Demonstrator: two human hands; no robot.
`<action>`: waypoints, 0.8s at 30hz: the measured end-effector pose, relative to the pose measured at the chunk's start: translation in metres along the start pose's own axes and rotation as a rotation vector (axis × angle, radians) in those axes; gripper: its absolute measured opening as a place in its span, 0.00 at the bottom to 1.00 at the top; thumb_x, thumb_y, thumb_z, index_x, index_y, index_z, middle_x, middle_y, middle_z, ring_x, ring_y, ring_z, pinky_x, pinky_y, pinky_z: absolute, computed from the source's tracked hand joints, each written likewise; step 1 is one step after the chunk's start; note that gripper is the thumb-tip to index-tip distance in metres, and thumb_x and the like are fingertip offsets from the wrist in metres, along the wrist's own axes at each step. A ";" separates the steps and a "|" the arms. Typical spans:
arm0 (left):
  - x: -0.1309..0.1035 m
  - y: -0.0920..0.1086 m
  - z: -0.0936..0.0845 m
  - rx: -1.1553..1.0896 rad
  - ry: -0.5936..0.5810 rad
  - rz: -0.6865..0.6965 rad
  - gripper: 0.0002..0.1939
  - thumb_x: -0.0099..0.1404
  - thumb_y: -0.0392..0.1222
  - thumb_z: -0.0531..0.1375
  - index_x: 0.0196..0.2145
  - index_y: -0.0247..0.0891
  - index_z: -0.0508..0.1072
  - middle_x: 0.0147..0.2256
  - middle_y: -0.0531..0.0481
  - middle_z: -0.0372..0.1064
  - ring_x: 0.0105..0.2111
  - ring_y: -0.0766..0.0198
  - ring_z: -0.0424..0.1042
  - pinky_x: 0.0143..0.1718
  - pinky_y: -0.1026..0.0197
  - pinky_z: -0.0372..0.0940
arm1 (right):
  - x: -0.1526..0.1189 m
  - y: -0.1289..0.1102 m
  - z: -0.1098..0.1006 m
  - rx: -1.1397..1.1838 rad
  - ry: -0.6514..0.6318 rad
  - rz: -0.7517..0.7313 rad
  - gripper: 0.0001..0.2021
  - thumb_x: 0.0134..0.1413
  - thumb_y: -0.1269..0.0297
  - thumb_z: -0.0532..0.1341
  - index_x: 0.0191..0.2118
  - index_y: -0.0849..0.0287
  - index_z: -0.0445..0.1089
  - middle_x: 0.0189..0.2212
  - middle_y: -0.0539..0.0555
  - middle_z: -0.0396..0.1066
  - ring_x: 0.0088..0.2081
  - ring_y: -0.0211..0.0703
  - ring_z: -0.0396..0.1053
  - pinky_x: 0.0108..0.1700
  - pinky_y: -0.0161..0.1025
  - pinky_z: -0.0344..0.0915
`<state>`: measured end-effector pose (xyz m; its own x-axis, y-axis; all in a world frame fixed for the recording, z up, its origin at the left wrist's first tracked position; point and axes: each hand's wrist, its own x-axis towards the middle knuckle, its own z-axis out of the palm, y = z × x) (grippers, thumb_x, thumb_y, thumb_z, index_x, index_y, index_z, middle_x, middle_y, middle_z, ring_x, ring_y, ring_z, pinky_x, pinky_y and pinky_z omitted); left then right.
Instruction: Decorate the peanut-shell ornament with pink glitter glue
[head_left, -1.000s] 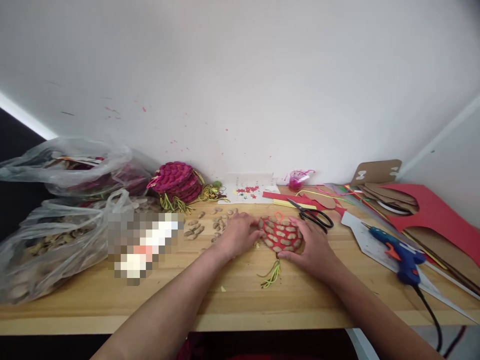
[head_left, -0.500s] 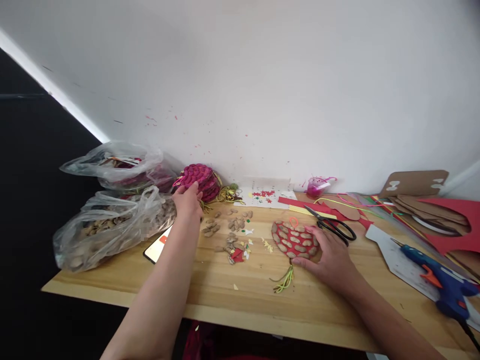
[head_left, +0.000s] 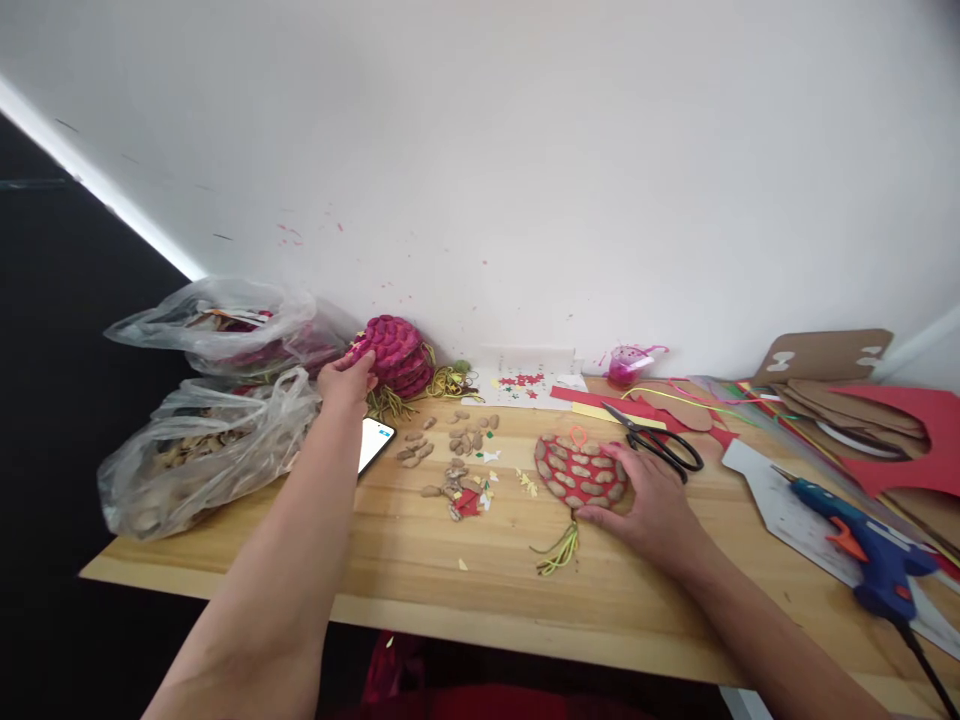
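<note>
Your spread right hand (head_left: 651,508) touches the red peanut-studded disc (head_left: 576,472); left hand (head_left: 346,382), near the surface's back edge (head_left: 597,384), grip unclear.

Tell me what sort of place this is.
Probably a small craft workspace: a glue gun, black-handled scissors and a peanut-studded red disc all lie on a wooden table.

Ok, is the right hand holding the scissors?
No, the right hand is at the edge of the red peanut-covered piece, while the scissors lie on the table beyond it.
</note>
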<state>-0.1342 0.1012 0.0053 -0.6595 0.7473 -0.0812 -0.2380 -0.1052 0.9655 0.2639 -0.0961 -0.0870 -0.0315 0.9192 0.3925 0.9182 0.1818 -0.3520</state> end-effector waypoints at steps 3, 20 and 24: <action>-0.004 0.004 -0.002 -0.034 -0.023 0.039 0.12 0.54 0.29 0.68 0.31 0.36 0.67 0.26 0.55 0.70 0.22 0.71 0.70 0.26 0.67 0.69 | 0.000 -0.001 -0.001 0.005 0.011 -0.006 0.44 0.42 0.34 0.70 0.60 0.59 0.68 0.57 0.66 0.73 0.58 0.66 0.70 0.59 0.62 0.65; -0.174 -0.030 0.018 0.086 -0.977 -0.453 0.12 0.53 0.33 0.72 0.36 0.36 0.79 0.29 0.51 0.76 0.22 0.69 0.72 0.22 0.68 0.73 | 0.001 -0.023 -0.021 0.191 -0.098 -0.015 0.49 0.32 0.36 0.75 0.61 0.55 0.67 0.61 0.63 0.70 0.63 0.62 0.65 0.65 0.57 0.58; -0.186 -0.051 0.017 0.225 -1.086 -0.542 0.17 0.50 0.32 0.74 0.40 0.35 0.81 0.34 0.48 0.79 0.25 0.67 0.76 0.23 0.67 0.75 | 0.002 -0.020 -0.020 0.149 -0.124 0.013 0.49 0.37 0.40 0.75 0.63 0.61 0.63 0.62 0.68 0.68 0.64 0.65 0.62 0.66 0.60 0.56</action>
<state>0.0131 -0.0216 -0.0241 0.4454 0.8280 -0.3406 -0.0972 0.4229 0.9010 0.2531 -0.1048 -0.0626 -0.0769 0.9561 0.2828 0.8505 0.2109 -0.4818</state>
